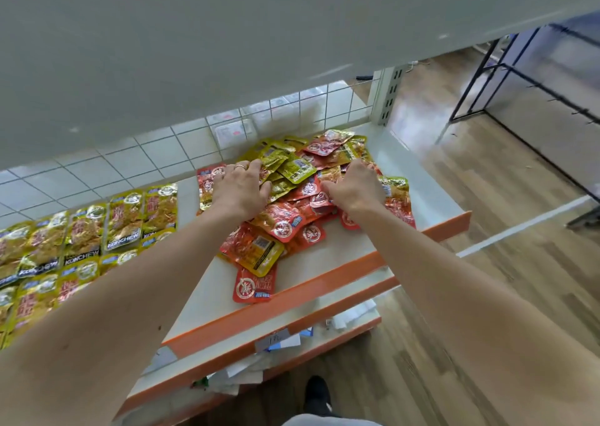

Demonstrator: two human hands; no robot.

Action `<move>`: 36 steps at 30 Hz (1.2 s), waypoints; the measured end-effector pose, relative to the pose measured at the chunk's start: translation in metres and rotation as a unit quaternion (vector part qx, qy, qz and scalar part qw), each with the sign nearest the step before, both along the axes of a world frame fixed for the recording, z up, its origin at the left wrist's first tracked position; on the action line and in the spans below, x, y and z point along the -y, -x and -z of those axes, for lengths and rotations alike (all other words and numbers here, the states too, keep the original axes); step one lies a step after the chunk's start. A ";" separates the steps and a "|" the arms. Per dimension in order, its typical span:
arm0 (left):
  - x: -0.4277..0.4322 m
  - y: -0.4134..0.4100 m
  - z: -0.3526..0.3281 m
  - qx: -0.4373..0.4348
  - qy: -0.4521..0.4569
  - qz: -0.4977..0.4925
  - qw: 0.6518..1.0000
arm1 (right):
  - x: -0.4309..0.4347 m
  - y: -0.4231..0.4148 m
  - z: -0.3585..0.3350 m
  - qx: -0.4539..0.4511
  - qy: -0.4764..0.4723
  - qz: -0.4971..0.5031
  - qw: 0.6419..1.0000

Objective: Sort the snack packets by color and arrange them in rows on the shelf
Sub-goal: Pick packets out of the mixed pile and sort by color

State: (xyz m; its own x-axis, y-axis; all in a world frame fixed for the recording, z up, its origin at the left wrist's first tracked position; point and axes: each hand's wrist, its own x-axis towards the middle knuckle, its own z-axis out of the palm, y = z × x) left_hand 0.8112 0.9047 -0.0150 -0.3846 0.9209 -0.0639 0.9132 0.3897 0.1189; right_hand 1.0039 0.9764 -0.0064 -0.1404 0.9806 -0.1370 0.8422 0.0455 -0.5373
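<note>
A mixed pile of red and yellow snack packets lies on the right half of the white shelf. My left hand, a ring on one finger, rests flat on the pile's left side with fingers spread over yellow packets. On the pile's right side my right hand presses down, its fingertips curled among red packets; whether it grips one I cannot tell. Yellow packets lie in overlapping rows on the shelf's left part. One red packet lies alone near the orange front edge.
An upper white shelf hangs over the work area. A wire grid back panel stands behind the packets. Lower shelves with papers sit below. Wooden floor and a black metal rack are to the right.
</note>
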 end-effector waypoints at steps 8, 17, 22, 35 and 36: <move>0.005 -0.012 -0.012 -0.017 -0.074 0.022 0.997 | 0.013 -0.007 -0.014 -0.181 0.093 0.012 0.979; 0.031 -0.012 -0.016 0.056 -0.272 0.024 0.960 | 0.031 -0.040 -0.011 -0.391 0.184 0.056 0.900; 0.052 -0.014 -0.038 0.277 -0.374 -0.033 0.884 | 0.044 -0.048 -0.012 -0.539 0.246 0.068 0.802; 0.135 -0.041 -0.063 0.708 -0.218 -0.231 0.631 | 0.112 -0.029 -0.012 -0.614 0.371 -0.037 0.696; 0.143 -0.041 -0.064 0.735 -0.214 -0.234 0.599 | 0.116 -0.025 -0.010 -0.593 0.365 -0.039 0.716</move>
